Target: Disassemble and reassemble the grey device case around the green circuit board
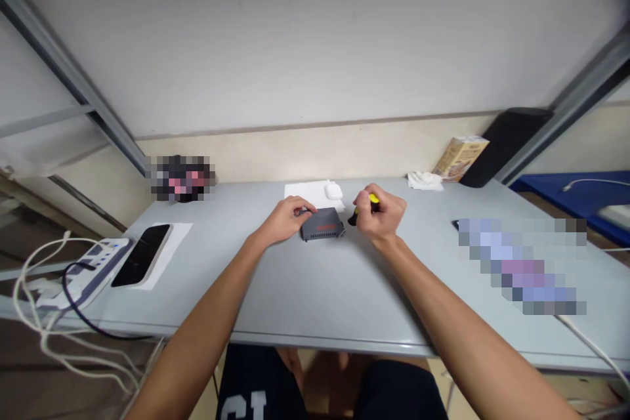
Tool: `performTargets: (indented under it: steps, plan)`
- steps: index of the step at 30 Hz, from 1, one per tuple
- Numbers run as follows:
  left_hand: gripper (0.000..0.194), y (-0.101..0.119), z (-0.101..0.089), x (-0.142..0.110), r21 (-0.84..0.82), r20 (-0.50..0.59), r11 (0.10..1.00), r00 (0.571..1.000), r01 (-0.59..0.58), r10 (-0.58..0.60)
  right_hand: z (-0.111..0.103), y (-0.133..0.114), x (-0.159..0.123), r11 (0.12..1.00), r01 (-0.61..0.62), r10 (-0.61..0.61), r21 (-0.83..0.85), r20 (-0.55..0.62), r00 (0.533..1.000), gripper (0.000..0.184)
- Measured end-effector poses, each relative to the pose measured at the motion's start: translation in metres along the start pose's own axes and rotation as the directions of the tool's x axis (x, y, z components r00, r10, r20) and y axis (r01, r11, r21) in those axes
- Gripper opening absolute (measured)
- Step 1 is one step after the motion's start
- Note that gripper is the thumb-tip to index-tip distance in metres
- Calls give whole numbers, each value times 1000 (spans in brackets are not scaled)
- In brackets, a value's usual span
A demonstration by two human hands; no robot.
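A small flat dark grey box (322, 218) with a slotted front and reddish lettering lies on the table in front of me. My left hand (284, 220) is closed on its left end, thumb and fingers at the edge and top. In my right hand (384, 215), wrapped in a fist, is a black and yellow screwdriver (375, 200). Its shaft slants down to the left, and the tip is at the box's right end. Whether the tip sits in a screw is too small to tell.
Behind the box lie a white sheet (301, 193) and a white rounded case (333, 191). To the left are a phone (142, 254) and a power strip (91, 269) with loose cables. A crumpled tissue (425, 180), a carton (460, 159) and a blurred-out flat object (516, 266) are on the right.
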State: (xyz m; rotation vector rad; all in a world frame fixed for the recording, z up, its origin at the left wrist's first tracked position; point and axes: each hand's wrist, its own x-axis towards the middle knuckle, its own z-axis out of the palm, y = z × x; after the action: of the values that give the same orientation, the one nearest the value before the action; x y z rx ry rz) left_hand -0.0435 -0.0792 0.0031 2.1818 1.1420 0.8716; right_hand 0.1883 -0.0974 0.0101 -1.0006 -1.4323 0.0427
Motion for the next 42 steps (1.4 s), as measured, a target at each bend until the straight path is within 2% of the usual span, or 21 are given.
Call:
performTargets:
  steps: [5,8,10,14,18,21,27,30,34,39,42]
  plan:
    - [19,-1,1,0,-13,23,1000,1000,13,-13,-5,1,3,999,-28,27,-20,-16,1000,38]
    - [23,-7,1,0,-14,-26,998,998,60,-61,-6,2,4,998,-55,54,-25,-38,998,37]
    - [29,-13,0,-1,48,-70,996,995,76,-73,-5,2,3,999,-47,46,-25,-24,999,37]
    - [37,-26,-3,-3,223,-27,975,1000,-6,12,-3,1,1,999,-42,42,-18,3,999,37]
    - [39,-28,-4,-3,270,3,962,999,-41,42,-2,0,1,1000,-15,15,-22,-17,1000,38]
    - [40,-26,-4,-2,281,18,958,999,-48,45,-3,-2,1,999,40,-40,-30,-20,999,36]
    - [41,-19,-5,-2,313,46,948,998,-56,44,-4,-2,2,996,58,-59,-65,-10,998,38]
    - [40,-13,-6,-2,303,33,951,998,-54,46,-4,-1,2,997,19,-22,-74,-36,999,37]
    - [34,3,-3,-3,184,-12,982,999,-44,47,-3,-1,1,999,-13,13,-40,14,1000,38]
    - [23,20,0,-6,127,77,987,993,-103,94,-2,-4,2,999,-47,47,0,27,999,38]
    - [22,23,0,-7,107,92,989,992,-99,89,-1,-7,2,990,-126,125,63,7,992,37]
